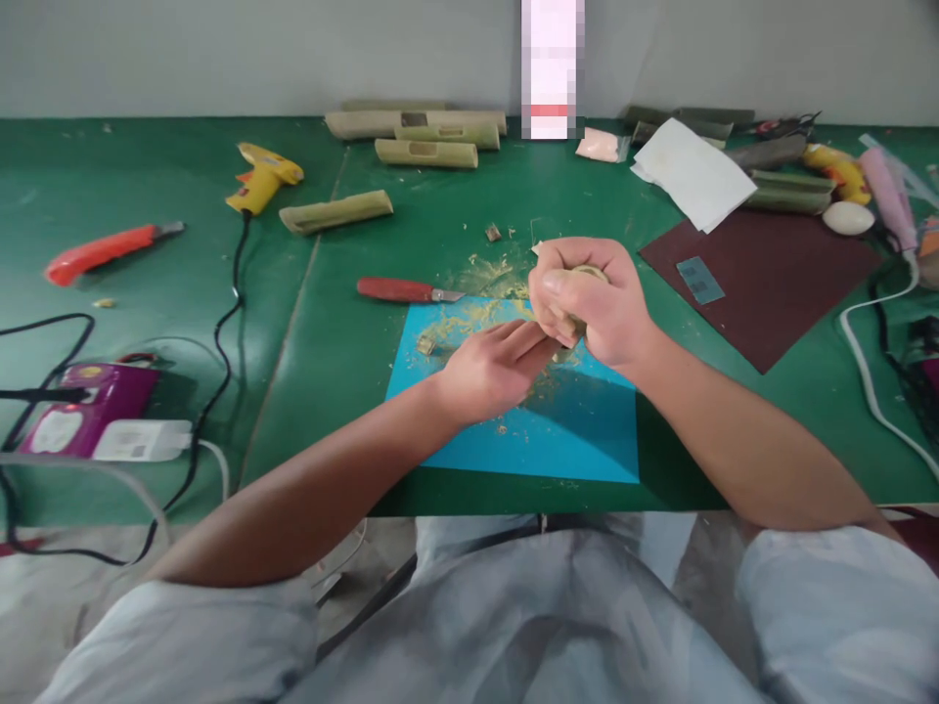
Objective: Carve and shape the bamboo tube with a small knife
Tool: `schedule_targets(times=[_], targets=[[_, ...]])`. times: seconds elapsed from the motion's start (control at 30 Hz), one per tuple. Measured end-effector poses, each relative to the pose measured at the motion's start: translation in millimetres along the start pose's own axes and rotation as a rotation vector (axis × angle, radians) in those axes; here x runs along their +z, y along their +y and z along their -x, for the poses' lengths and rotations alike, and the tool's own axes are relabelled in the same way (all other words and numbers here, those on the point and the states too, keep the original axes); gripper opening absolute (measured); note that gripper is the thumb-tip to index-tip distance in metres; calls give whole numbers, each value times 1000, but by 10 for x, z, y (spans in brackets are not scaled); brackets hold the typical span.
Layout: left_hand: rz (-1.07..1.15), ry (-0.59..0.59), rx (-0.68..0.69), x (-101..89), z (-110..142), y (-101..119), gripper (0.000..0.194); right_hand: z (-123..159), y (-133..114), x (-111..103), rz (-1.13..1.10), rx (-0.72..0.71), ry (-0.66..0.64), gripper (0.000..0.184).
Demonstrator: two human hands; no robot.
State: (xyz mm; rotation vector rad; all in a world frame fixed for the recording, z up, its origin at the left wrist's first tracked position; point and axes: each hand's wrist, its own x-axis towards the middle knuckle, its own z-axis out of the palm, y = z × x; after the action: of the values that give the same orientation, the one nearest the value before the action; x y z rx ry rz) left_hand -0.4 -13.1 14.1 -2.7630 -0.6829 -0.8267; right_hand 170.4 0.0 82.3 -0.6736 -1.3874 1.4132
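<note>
My right hand (593, 298) is closed in a fist around a short bamboo tube (591, 273); only its round end shows, and the fingers hide most of it. Just below, my left hand (495, 370) stretches its fingers out against the underside of the right hand. Whether they touch the tube is hidden. Both hands are above a blue sheet (587, 445) strewn with yellowish shavings. Left of the hands, a red-handled carving knife (400, 289) lies with its blade toward the shavings. A small bamboo chip (425, 344) rests on the sheet.
Bamboo tubes (425, 154) lie at the back, with another tube (337, 211) nearer. Leftward are a yellow glue gun (262, 180), an orange utility knife (110, 251) and a purple power strip (110, 396) with cables. White paper (690, 171) overlaps brown sandpaper (763, 284) on the right.
</note>
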Motion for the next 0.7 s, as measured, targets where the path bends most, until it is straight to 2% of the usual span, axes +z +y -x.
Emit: schedule_targets(times=[0.2,0.33,0.53,0.7], targets=[[-13,23,30,-9,13,-29,29,-5,9,1,-14,-26,-17,41],[7,68,41,13,-41,-23,26,-1,6,-1,-33,-27,-1,35],[-67,49,19,-8,-24,-14,28,-4,2,1,-11,-15,-8,32],[33,94,14,-11,-98,-3,24,-14,0,9,-30,-24,3,30]])
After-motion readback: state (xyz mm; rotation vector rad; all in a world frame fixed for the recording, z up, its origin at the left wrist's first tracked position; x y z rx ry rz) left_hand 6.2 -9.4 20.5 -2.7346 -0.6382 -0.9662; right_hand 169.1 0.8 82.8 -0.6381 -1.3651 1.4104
